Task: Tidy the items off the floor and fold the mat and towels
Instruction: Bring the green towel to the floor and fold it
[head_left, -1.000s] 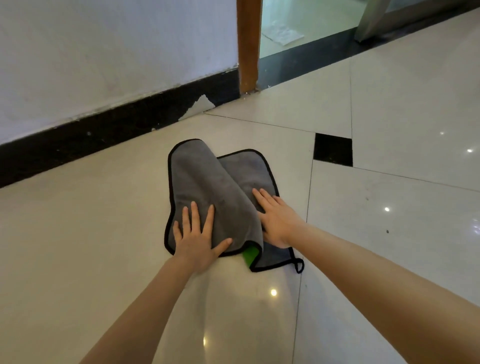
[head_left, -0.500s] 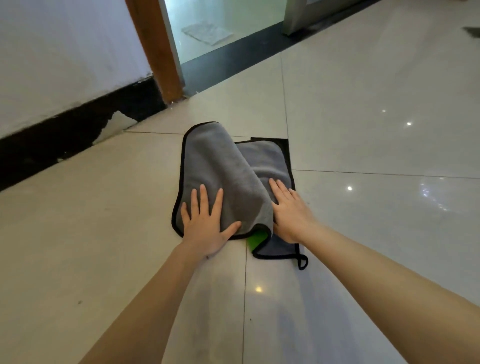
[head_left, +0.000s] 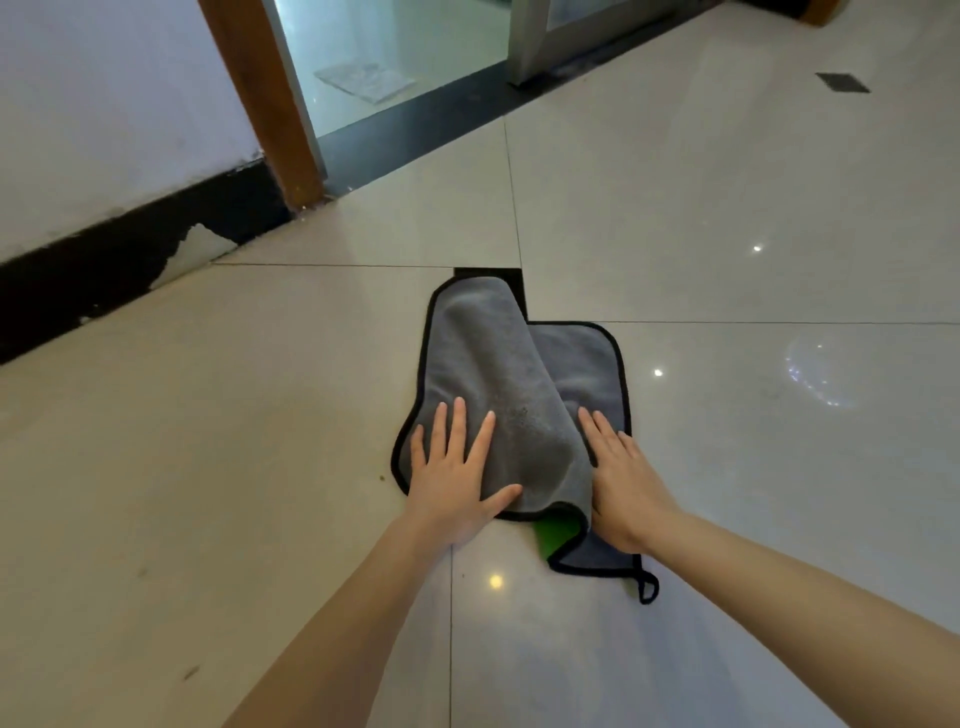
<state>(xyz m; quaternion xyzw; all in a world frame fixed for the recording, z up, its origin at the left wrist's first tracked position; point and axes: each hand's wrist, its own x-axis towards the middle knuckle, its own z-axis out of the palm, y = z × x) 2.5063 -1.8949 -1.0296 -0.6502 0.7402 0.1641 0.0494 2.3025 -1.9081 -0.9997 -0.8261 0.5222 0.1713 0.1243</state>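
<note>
A grey towel (head_left: 498, 374) with black trim and a green underside lies on the glossy tiled floor (head_left: 260, 467), loosely folded over itself with a raised hump down its middle. My left hand (head_left: 452, 473) presses flat on the towel's near left part, fingers straight and spread. My right hand (head_left: 621, 478) lies flat on the lower layer at the right, beside the hump. A strip of green shows at the near edge, and a small black hanging loop sticks out at the near right corner.
A white wall (head_left: 104, 130) with a black skirting runs along the left. A wooden door frame (head_left: 260, 98) and a dark threshold (head_left: 415, 130) stand at the back. A small black inset tile (head_left: 841, 82) sits far right.
The towel has slid to the right across the floor under both flat hands, over the black inset tile. The camera has swung, so the door frame sits further left.
</note>
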